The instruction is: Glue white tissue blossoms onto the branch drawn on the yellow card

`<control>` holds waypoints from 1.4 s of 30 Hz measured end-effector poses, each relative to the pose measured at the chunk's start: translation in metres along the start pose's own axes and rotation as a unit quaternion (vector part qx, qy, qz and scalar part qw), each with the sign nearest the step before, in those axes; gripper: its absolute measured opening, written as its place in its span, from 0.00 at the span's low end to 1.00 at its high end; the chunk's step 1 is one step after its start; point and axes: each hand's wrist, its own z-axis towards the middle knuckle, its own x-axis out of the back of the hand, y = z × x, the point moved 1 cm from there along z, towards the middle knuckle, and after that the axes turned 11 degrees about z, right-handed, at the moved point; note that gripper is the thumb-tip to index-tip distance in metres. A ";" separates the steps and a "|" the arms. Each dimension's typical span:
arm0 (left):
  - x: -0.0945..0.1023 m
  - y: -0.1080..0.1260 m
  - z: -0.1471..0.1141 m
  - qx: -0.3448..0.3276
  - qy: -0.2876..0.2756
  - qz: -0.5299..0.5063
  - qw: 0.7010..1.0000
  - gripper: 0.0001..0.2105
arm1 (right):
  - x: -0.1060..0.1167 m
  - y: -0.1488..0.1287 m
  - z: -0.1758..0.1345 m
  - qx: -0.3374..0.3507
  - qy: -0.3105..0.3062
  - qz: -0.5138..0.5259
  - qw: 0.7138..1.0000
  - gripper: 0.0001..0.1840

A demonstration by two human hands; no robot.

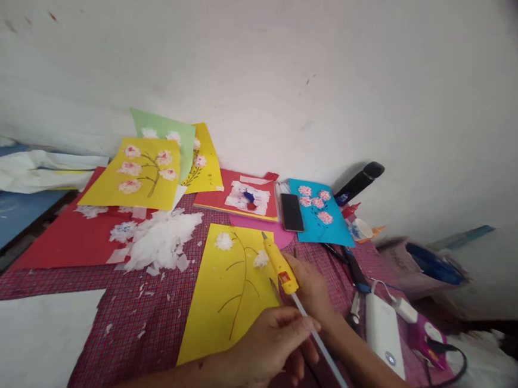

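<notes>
My right hand (312, 288) is closed around a yellow hot glue gun (276, 261), its nozzle pointing away from me and up. A long translucent glue stick (331, 361) runs out of the gun's back end. My left hand (268, 353) pinches that stick just behind the gun, between thumb and fingers. Beneath both hands lies a yellow sheet (205, 309) with a drawn brown branch. Two white paper blossoms, a left one (224, 241) and a right one (260, 259), sit near its top. The gun partly covers the sheet's right side.
Left of the sheet is a heap of torn white tissue (163, 243) on red card (72, 233). Finished flower pictures (148, 173) lean by the wall. A phone (292, 213) rests beside a blue flower card (335, 224). At right lie a white power bank (382, 332) and cables.
</notes>
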 end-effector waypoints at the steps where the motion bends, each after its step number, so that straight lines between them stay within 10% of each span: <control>1: -0.001 -0.003 0.001 -0.006 0.017 -0.014 1.000 0.25 | -0.003 0.000 -0.002 0.001 -0.001 -0.009 1.000 0.26; 9: -0.001 -0.014 0.004 -0.056 0.068 -0.065 0.994 0.21 | -0.012 0.000 -0.012 0.021 0.057 0.027 0.998 0.23; 24: -0.003 -0.009 -0.001 -0.041 -0.042 -0.233 0.971 0.14 | -0.008 -0.010 -0.012 0.008 0.051 0.012 0.999 0.21; 42: -0.009 -0.010 -0.006 -0.031 0.082 -0.183 0.979 0.23 | -0.011 -0.010 -0.013 0.095 0.130 -0.056 0.985 0.19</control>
